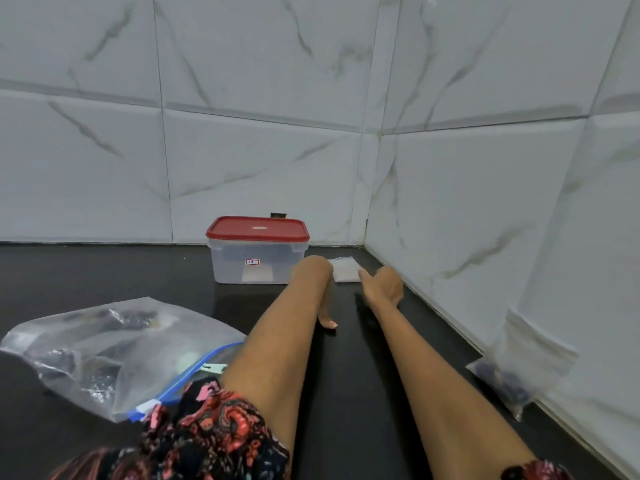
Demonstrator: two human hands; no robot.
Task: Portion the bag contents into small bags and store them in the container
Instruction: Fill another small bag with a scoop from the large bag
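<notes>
Hands reach to mid-frame: our right hand (382,284) touches the small bags (346,269), fingers curled; we cannot tell its grip. Our left hand (317,289) hangs loose beside the red-lidded container (257,250). Big bag (114,351) lies lower left.

Place: a home kitchen corner, by the look of it.
Walls: glossy white marble-look tiles (263,161) meeting in a corner.
Surface: dark polished desk (104,271) running to the walls.
Storage: a clear tub (256,261) with a red lid; zip bags (114,351) lying nearby.
</notes>
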